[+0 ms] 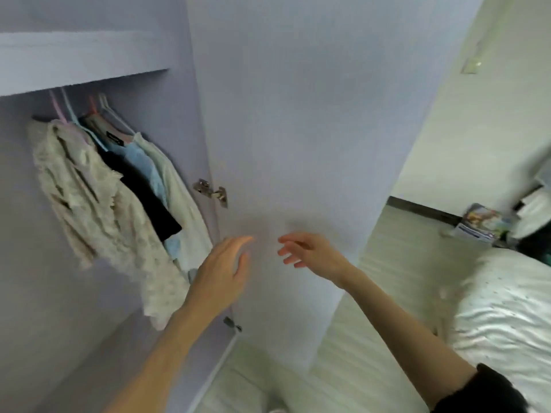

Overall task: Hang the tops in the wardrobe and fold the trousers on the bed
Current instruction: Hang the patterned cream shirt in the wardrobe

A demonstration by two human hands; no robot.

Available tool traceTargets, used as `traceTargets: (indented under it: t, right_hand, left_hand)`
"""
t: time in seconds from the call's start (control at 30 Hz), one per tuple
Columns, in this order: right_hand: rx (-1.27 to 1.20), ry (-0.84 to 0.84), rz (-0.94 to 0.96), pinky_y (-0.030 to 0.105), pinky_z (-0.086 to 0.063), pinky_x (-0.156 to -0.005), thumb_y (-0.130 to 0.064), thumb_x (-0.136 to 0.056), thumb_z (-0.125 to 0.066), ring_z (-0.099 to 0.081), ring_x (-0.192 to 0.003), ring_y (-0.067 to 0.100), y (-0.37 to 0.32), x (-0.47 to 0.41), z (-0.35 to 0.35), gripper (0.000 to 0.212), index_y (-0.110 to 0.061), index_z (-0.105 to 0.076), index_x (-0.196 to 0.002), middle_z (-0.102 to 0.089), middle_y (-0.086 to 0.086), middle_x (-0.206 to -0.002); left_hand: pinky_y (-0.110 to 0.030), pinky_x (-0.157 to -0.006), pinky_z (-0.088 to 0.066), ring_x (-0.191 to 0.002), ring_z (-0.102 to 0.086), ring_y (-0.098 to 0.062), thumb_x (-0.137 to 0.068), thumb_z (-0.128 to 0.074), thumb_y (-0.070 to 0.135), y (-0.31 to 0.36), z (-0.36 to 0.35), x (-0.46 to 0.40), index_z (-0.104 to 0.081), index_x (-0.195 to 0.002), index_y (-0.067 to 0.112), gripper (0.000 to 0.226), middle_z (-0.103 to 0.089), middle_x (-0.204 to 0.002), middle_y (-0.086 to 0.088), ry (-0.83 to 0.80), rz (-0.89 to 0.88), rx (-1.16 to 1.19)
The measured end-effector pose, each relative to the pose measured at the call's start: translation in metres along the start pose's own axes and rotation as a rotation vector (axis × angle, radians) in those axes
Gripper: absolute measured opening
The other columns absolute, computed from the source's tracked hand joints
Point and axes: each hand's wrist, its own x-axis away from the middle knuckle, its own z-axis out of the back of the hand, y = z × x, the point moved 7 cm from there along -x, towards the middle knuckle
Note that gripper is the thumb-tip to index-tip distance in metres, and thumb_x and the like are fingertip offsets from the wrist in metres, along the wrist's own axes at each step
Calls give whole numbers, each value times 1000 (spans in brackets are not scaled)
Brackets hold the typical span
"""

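Both the left hand (222,271) and right hand (310,251) reach empty, fingers relaxed, before the wardrobe door (298,129), while the hung tops (113,186) (light, limp fabric) look best handled by their hangers.

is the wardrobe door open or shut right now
Open. The wardrobe door stands swung out on its hinge, leaving the hanging tops in plain view inside.

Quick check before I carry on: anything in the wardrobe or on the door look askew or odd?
Nothing looks damaged. The hung tops slant away from straight down, the lacy cream one most; the frame is blurred, so they may be swinging. The door stands open, its hinge intact. Both hands are empty.
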Motion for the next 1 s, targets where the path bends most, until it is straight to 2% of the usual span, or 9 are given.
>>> traceTargets:
  t: [0.13,0.27,0.43,0.47,0.53,0.6,0.7,0.83,1.0]
  right_hand:
    - [-64,249,-121,29,-50,-78,-14,-99,-44,-63,-83,16,63,98,79,26,-8,-59,-119,-66,5,-99]
    - [-157,504,-237,22,-46,-69,-11,-99,-43,-61,-77,16,121,215,145,26,-3,-58,-118,-67,16,-104]
    - [-265,783,-337,20,-47,-68,-13,-99,-45,-62,-74,9,181,382,199,23,-7,-59,-117,-66,4,-93]
    - [-292,844,-363,20,-48,-69,-14,-99,-45,-62,-74,9,193,419,207,22,-10,-59,-115,-67,2,-92]
    - [-330,978,-410,21,-48,-71,-15,-99,-45,-63,-74,8,218,493,219,20,-12,-60,-113,-68,0,-90]
    - [-360,1116,-459,23,-48,-72,-16,-99,-45,-63,-74,9,236,566,221,21,-10,-60,-112,-68,0,-88]
    - [-383,1302,-537,26,-49,-74,-14,-99,-44,-64,-78,14,249,659,213,22,-8,-61,-112,-68,1,-88]
    - [-375,1579,-612,21,-48,-69,-9,-99,-42,-64,-76,15,258,772,181,20,-10,-60,-109,-68,6,-92]
    - [-393,1728,-742,27,-51,-73,-8,-98,-44,-65,-74,11,260,867,109,21,-13,-61,-108,-69,1,-87]
  left_hand:
    - [-26,-96,-40,-114,-52,-14,-97,-45,13,89,-80,8,-56,-126,17,31,-55,-123,7,-198,-186,59]
    - [-28,-94,-43,-111,-55,-12,-96,-47,11,189,-158,42,-59,-121,16,28,-59,-120,6,-382,-414,129]
    - [-37,-93,-46,-107,-60,-22,-91,-52,2,316,-251,107,-64,-114,9,26,-64,-112,-4,-563,-645,243]
    - [-34,-93,-46,-106,-60,-21,-92,-52,3,342,-269,123,-64,-114,11,26,-64,-112,-3,-606,-669,261]
    - [-16,-90,-40,-104,-59,-14,-92,-52,6,394,-301,162,-63,-115,13,26,-64,-114,1,-689,-731,325]
    - [-4,-85,-33,-104,-56,-8,-93,-51,7,440,-331,208,-62,-117,14,27,-62,-116,4,-804,-794,375]
    - [-8,-86,-34,-108,-55,-8,-94,-48,8,494,-362,273,-59,-120,15,29,-59,-119,5,-962,-913,434]
    - [-1,-85,-31,-106,-51,-1,-95,-47,8,560,-388,362,-59,-120,14,29,-58,-119,5,-1139,-1092,498]
    - [-14,-91,-37,-109,-56,-10,-95,-48,8,601,-388,471,-61,-118,13,27,-57,-116,10,-1281,-1229,557]
